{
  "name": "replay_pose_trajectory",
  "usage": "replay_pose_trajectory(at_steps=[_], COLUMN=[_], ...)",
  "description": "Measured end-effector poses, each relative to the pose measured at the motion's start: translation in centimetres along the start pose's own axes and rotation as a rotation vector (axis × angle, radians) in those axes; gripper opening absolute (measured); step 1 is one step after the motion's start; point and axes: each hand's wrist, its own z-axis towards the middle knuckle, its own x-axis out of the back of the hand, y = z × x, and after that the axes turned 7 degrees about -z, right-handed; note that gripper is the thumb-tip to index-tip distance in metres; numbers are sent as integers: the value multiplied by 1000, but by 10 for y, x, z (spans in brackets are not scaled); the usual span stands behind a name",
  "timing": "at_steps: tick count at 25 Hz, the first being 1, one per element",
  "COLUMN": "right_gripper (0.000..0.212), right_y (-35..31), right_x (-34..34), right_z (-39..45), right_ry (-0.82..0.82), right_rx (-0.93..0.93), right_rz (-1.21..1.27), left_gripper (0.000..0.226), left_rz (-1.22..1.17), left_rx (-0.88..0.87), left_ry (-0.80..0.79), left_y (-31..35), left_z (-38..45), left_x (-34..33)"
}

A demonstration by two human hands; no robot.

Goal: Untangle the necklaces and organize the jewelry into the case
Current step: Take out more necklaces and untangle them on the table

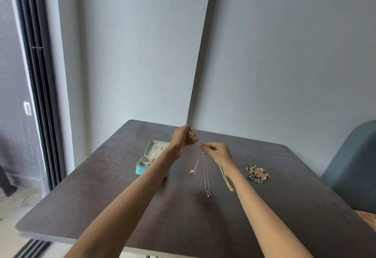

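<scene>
Writing on the case (151, 157) is too small to read. Both arms are reaching forward above the tabletop (101, 196). Left hand (183, 139) and right hand (216, 153) are pinching the necklaces (205, 173), whose chains are hanging between the open teal case and a jewelry pile (257, 174).

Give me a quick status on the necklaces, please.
Both hands, left and right, pinching tangled necklaces above table. Case open, left. Nothing blocking.

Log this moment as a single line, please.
phase: untangling | hands: left, right pinch chains above table | case: open | jewelry pile: untouched
</scene>
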Motion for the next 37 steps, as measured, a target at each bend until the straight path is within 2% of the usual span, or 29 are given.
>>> replay_pose_trajectory(at_steps=[5, 8, 12, 17, 20, 22, 27, 32, 37], right_gripper=[7, 9, 14, 7, 4, 6, 8, 12, 18], right_y=[-28, -35, -40, -53, -57, -56, -53, -42, -30], right_x=[16, 20, 19, 26, 29, 30, 34, 37, 30], right_z=[5, 5, 0, -3, -1, -2, -4, 0, -3], right_ry=[36, -16, -77, 15, 80, 68, 24, 93, 78], right_rx=[99, 105, 59, 88, 96, 90, 91, 103, 90], right_rz=[55, 72, 99, 207, 167, 157, 105, 50, -67], left_gripper=[22, 20, 20, 15, 15, 21, 22, 19, 16], left_rz=[-133, -141, 2, 305, 351, 377, 306, 250, 213], left_rx=[-100, -80, -73, -148, -147, -132, -46, -60, -82], left_ry=[-10, -8, -102, -210, -227, -238, -195, -188, -184], left_y=[13, 24, 33, 31, 32, 33, 27, 13, -4], left_z=[-1, 0, -2, -7, -9, -10, -8, -10, -10], left_x=[-8, -15, -23, -26, -26, -26, -26, -25, -23])
